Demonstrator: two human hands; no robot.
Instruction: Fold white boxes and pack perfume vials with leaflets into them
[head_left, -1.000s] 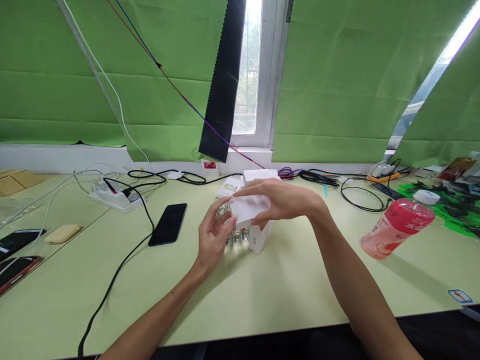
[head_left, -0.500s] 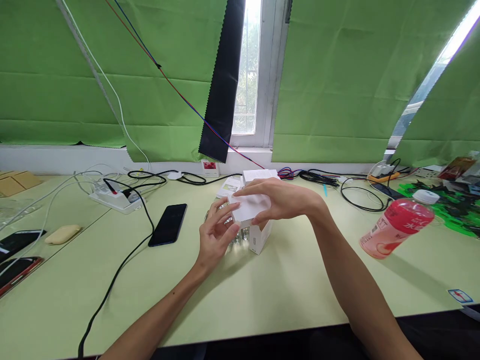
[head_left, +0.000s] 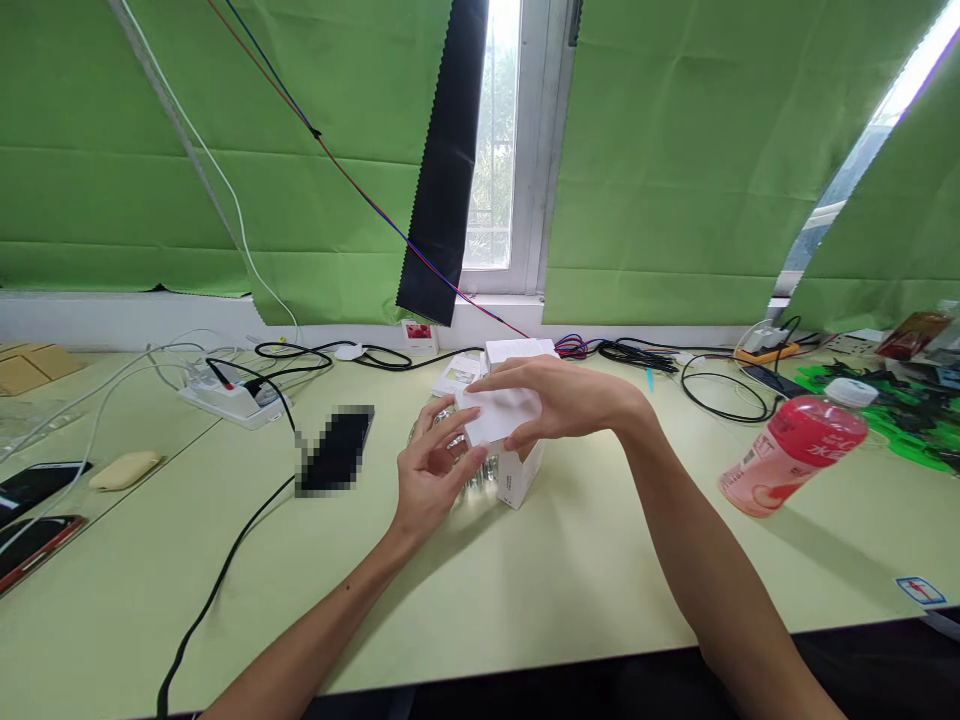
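Low in the frame, two bare forearms rise from the bottom edge over the pale green tabletop (head_left: 525,590). At centre, the left hand (head_left: 431,475) is raised with fingers loosely curled, its fingertips touching the left edge of a small white box (head_left: 501,412) and a clear glassy item (head_left: 471,470) beneath it, too blurred to name. The right hand (head_left: 559,400) lies over the box from the right, fingers extended along its top and thumb under its near edge, pinching it. Just below stands a white carton (head_left: 519,472) on the tabletop. To the right, a pink drink bottle (head_left: 791,450) with a white cap leans. Left of centre lies a dark pixelated phone (head_left: 335,450) beside a black cable (head_left: 225,560). Farther left sit a white power strip (head_left: 225,397) and a tan bar (head_left: 124,467). Across the top hang green curtains (head_left: 675,170) around a window (head_left: 499,140).
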